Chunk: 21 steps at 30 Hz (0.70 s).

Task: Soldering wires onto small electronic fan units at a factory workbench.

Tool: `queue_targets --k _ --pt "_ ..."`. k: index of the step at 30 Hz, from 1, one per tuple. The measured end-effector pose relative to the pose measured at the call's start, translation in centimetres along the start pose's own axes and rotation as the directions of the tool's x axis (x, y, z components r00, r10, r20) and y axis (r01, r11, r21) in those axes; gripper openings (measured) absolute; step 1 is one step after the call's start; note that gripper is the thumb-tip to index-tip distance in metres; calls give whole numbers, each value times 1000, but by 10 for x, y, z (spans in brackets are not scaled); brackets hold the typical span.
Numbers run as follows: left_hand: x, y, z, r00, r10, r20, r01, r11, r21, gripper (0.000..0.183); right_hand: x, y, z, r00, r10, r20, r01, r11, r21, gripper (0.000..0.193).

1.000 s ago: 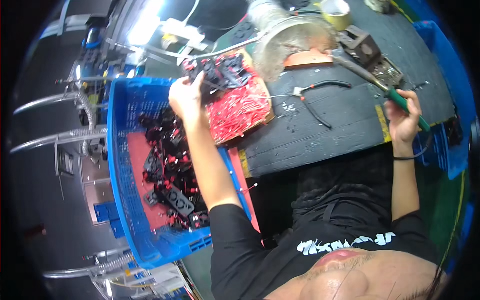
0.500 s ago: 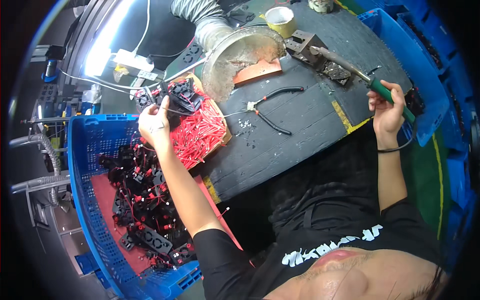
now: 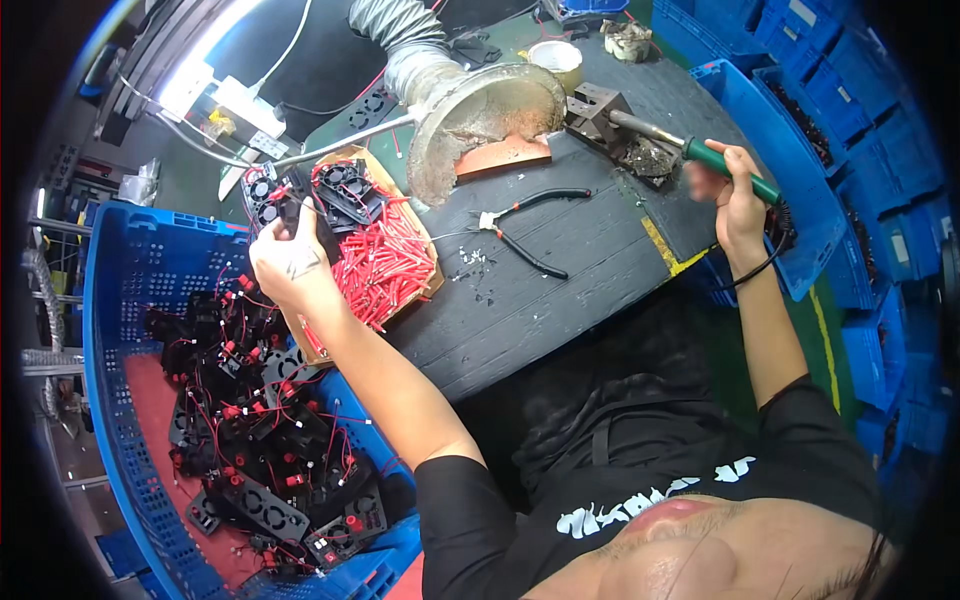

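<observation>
My left hand (image 3: 290, 262) is closed on a small black plastic part (image 3: 291, 212) with a bit of red at its top; my fingers hide much of it. It is held beside black fan units (image 3: 345, 185), which rest on a cardboard box (image 3: 432, 262) full of short red tube-like pieces (image 3: 378, 268). My right hand (image 3: 740, 208) grips the green handle of a soldering iron (image 3: 712, 156). The iron's metal shaft points left into a dark metal stand (image 3: 600, 112), where its tip is hidden.
Black-handled cutters (image 3: 520, 240) lie open on the dark table (image 3: 520, 310). A fume hood (image 3: 425, 150) with a flexible duct stands behind, near an orange block (image 3: 503, 157) and a yellowish cup (image 3: 556, 62). A blue crate (image 3: 108, 400) at left holds many fan units; blue bins (image 3: 785, 140) line the right.
The view has shifted, bringing more of the left crate in. My right hand and the iron have moved left, its shaft reaching into the stand. My left hand still holds a black part.
</observation>
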<state>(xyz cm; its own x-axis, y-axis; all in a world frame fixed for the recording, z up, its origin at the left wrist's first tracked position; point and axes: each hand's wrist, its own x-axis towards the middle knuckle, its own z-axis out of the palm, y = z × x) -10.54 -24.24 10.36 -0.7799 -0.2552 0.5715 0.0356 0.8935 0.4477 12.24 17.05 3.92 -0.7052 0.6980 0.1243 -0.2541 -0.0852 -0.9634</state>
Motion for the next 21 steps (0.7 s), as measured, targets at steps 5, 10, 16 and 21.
queue_targets --k 5,10,16,21 --pt "19 4 -2 999 38 -5 -38 999 12 52 -12 15 17 995 44 86 -53 993 107 42" --pt "39 -3 -4 997 35 63 -35 999 -2 53 -14 32 41 975 219 32 -213 891 402 48" --pt "51 -9 -5 999 21 24 -19 997 -78 51 -6 34 45 943 274 189 -333 780 531 46" --pt "54 -14 -2 999 40 18 -37 989 -143 49 -9 35 2 882 352 313 -467 743 479 48"
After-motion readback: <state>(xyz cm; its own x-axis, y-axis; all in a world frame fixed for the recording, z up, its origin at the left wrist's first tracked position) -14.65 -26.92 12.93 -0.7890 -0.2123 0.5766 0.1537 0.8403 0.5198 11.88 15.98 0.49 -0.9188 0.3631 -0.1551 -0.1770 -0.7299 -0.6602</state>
